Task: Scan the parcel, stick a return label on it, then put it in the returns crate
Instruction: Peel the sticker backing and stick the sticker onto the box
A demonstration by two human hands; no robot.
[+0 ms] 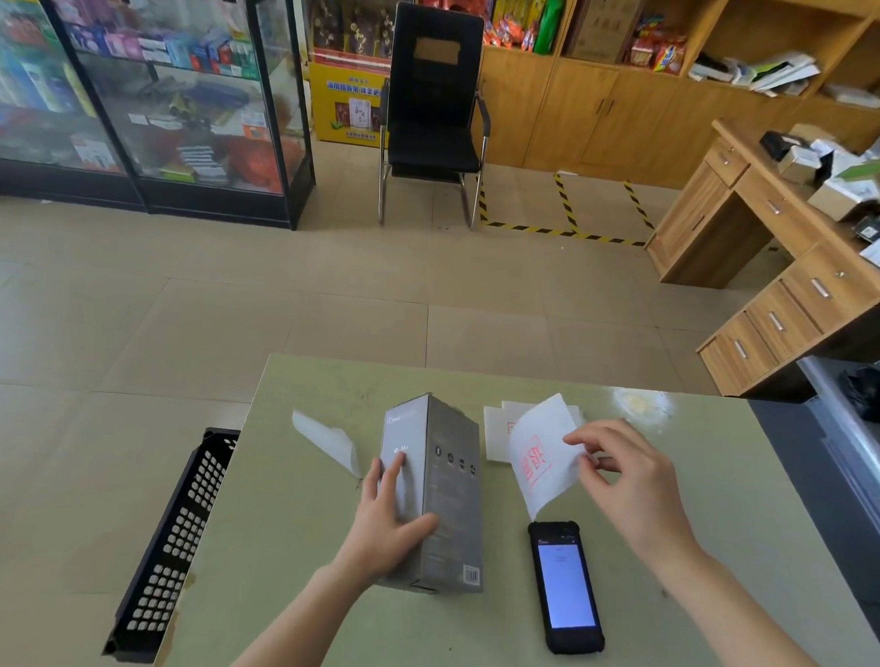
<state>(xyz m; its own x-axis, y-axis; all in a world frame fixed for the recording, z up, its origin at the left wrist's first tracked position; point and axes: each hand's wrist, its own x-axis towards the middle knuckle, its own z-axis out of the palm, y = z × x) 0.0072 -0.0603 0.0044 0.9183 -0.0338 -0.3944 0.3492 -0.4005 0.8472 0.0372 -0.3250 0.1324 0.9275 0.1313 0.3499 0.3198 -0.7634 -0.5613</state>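
- The parcel is a tall grey carton standing on the counter, a little left of centre; its faces are matt grey with small pale print, a row of four little round icons runs across one side, and a white barcode patch sits at its lower right corner
- My left hand grips the parcel from its left side; fingers lie flat up the left face and the thumb presses the near face
- My right hand is pinched shut on the return label, thumb and fingertips holding its right edge; the label is a white sheet with red print, curled and lifted off the counter, just to the right of the parcel and not touching it
- Under and behind the label lie more white sheets flat on the counter
- The handheld scanner lies face up on the counter, near the parcel's right side, below the label; its screen is lit pale blue and its casing is black
- A curled strip of white backing paper lies on the counter left of the parcel
- The black perforated returns crate stands on the floor against the counter's left edge
- Beyond the counter, a black chair stands on the tiled floor
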